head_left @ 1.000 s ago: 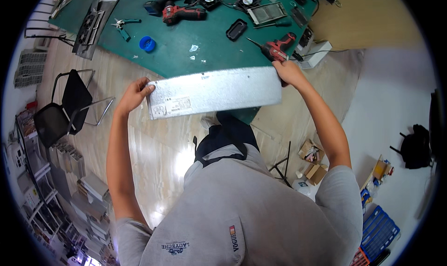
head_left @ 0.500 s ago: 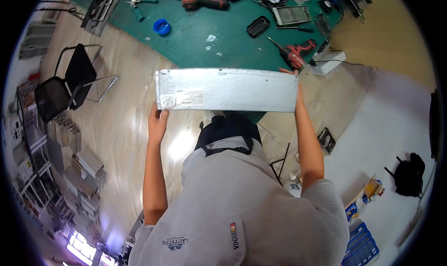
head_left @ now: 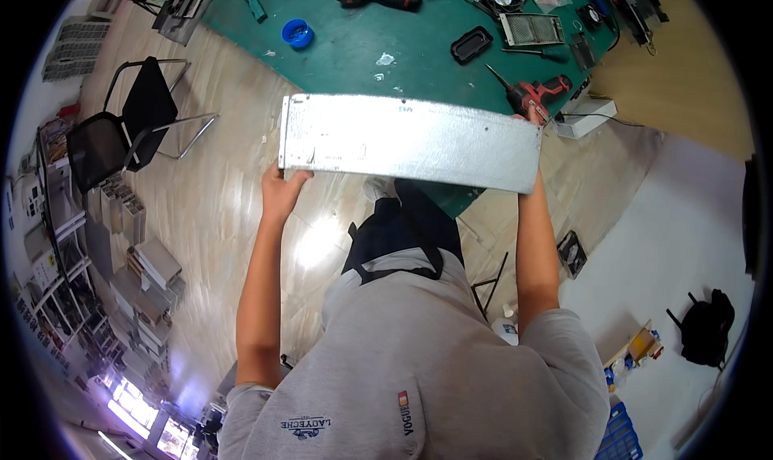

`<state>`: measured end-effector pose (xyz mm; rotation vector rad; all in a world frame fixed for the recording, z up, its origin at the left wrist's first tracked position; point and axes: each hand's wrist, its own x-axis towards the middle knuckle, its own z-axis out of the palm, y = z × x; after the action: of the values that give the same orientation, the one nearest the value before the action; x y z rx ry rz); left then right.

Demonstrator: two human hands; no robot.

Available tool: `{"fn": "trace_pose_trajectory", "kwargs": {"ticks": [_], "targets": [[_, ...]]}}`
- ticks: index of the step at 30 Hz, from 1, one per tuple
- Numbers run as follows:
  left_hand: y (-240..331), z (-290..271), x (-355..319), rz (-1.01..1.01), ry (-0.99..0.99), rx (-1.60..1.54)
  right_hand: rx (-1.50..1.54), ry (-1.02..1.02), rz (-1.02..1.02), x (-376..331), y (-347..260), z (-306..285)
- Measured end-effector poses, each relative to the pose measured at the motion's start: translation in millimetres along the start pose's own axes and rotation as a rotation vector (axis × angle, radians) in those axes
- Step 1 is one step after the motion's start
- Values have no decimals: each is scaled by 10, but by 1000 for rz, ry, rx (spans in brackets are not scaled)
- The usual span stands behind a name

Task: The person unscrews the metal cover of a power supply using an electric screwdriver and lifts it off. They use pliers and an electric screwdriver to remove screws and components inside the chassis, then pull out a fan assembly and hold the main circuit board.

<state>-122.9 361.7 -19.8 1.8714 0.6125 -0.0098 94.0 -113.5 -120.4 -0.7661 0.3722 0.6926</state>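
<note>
Fingers of the left hand (head_left: pixel 282 190) and right hand (head_left: pixel 527 188) clamp the metal panel's (head_left: pixel 411 142) opposite ends, just before the green counter (head_left: pixel 419 37).

right hand (head_left: pixel 531 190) mostly hidden behind metal panel (head_left: pixel 411 142), left hand (head_left: pixel 280 190) fingertips hidden too
</note>
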Motion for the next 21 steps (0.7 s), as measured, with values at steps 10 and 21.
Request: {"fn": "trace_pose_trajectory", "kwargs": {"ticks": [10,21], "targets": [[362,233,688,43,170,-182,-284,91,-499,149,92,219],[1008,430,1549,-64,-128,97,154,370,-254,-437,480,384]]}}
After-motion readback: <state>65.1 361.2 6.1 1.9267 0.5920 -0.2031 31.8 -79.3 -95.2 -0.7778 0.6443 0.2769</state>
